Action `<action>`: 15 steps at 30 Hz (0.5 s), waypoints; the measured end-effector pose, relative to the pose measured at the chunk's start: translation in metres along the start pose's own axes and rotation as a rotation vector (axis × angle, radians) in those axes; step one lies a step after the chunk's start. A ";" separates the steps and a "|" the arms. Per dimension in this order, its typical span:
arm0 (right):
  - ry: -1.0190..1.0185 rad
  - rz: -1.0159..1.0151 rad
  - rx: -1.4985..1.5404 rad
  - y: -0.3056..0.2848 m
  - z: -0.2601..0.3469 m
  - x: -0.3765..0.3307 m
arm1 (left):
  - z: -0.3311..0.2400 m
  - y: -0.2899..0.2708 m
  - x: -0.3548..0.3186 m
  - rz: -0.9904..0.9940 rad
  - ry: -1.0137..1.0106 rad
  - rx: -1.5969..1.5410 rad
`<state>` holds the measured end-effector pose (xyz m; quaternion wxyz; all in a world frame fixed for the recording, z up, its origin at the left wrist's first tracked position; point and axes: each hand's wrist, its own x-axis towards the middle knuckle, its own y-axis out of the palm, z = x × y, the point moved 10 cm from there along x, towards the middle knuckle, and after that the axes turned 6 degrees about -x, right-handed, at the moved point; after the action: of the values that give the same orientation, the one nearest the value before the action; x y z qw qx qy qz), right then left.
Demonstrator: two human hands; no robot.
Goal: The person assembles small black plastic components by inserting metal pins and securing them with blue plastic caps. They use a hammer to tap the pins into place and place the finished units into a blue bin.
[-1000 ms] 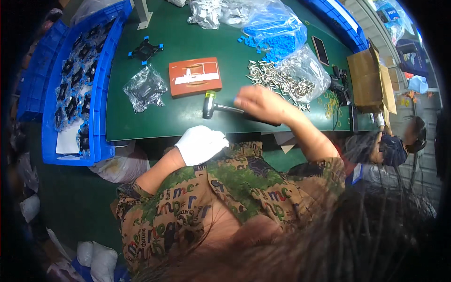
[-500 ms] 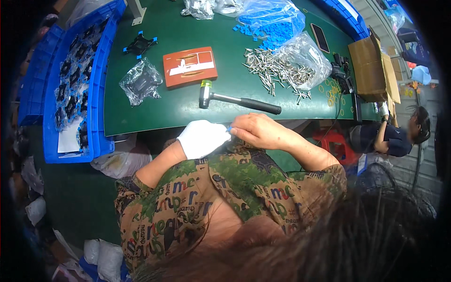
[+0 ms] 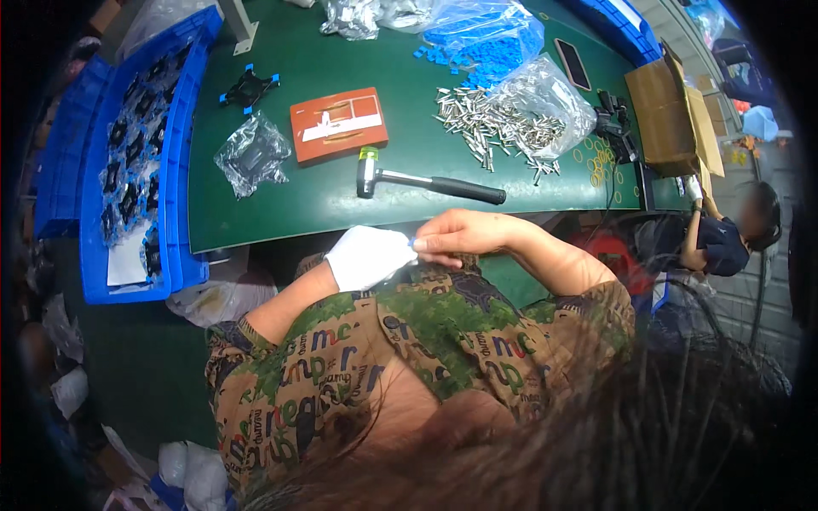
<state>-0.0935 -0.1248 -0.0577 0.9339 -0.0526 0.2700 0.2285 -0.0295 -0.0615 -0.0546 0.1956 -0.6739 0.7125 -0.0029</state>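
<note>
Both of my hands meet in front of my body, just below the near edge of the green table (image 3: 281, 217). My left hand (image 3: 368, 257), in a white glove, is closed, and its fingertips are partly hidden. My bare right hand (image 3: 460, 234) pinches at the left fingertips. A tiny blue piece (image 3: 413, 243) shows between the two hands, too small to make out fully. Beyond them on the table lies a hammer (image 3: 467, 189) with a black handle and a yellow-green end. Behind it sits a reddish-brown box (image 3: 366, 130) with white strips on top.
A black bracket with blue tips (image 3: 249, 88) and a bagged black part (image 3: 253, 155) lie left. Metal pins (image 3: 477, 123), blue pieces (image 3: 486, 58), a phone (image 3: 573, 64) and a cardboard box (image 3: 669, 119) are right. A blue crate (image 3: 173, 196) flanks the table; a co-worker (image 3: 716, 245) is far right.
My right hand's fingers have shifted from curled over the left fingertips to straighter and flatter, with the wrist turned. My left hand has hardly moved. The whole view has shifted slightly.
</note>
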 end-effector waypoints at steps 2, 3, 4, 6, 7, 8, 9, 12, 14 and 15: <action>0.015 0.041 0.125 0.007 -0.001 0.002 | 0.009 0.002 -0.004 -0.002 -0.017 -0.180; 0.022 0.063 0.188 0.011 0.000 0.003 | 0.013 0.003 -0.004 -0.004 -0.042 -0.251; 0.023 0.098 0.221 0.015 -0.002 0.003 | 0.018 0.008 -0.003 0.033 -0.077 -0.283; 0.019 0.179 0.290 0.022 -0.006 0.005 | 0.025 0.013 -0.004 0.101 -0.159 -0.344; 0.054 0.194 0.325 0.022 -0.009 0.004 | 0.025 0.012 -0.004 0.131 -0.177 -0.358; 0.058 0.175 0.284 0.020 -0.007 0.004 | 0.018 0.011 -0.005 0.153 -0.140 -0.409; 0.064 0.156 0.243 0.020 -0.004 0.004 | 0.012 0.011 -0.006 0.176 -0.103 -0.460; 0.025 0.043 0.094 0.007 0.006 0.004 | 0.010 0.004 -0.004 0.170 -0.133 -0.412; -0.027 -0.096 -0.097 -0.008 0.022 -0.001 | 0.021 0.000 -0.007 0.134 -0.365 -0.404; -0.149 -0.193 -0.173 -0.022 0.042 -0.012 | 0.023 -0.002 -0.005 0.102 -0.300 -0.491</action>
<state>-0.0720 -0.1399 -0.0161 0.9609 -0.1416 0.1730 0.1635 -0.0209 -0.0511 -0.0741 0.1295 -0.6574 0.6879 0.2792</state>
